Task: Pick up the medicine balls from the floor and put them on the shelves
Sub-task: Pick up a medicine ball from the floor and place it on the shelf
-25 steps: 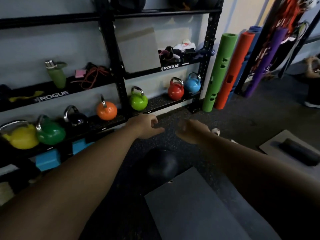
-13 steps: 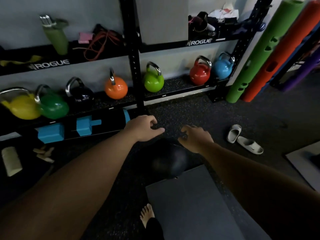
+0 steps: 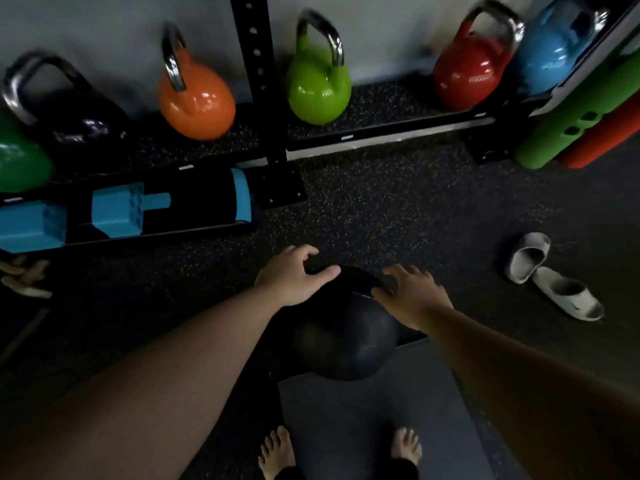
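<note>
A black medicine ball lies on the dark speckled floor, just beyond my bare feet. My left hand hovers at the ball's far left top, fingers spread and curved. My right hand is at the ball's far right top, fingers apart, fingertips at or just above its surface. Neither hand grips the ball. The black rack's bottom shelf runs along the wall ahead.
Kettlebells stand on the bottom shelf: orange, lime green, red, blue, black, dark green. Blue blocks lie under it. White slides lie right. A grey mat is underfoot; green and orange tubes lean right.
My view has tilted down and closer to the floor. Both hands have dropped toward the black medicine ball and now frame its top; my feet have come into view.
</note>
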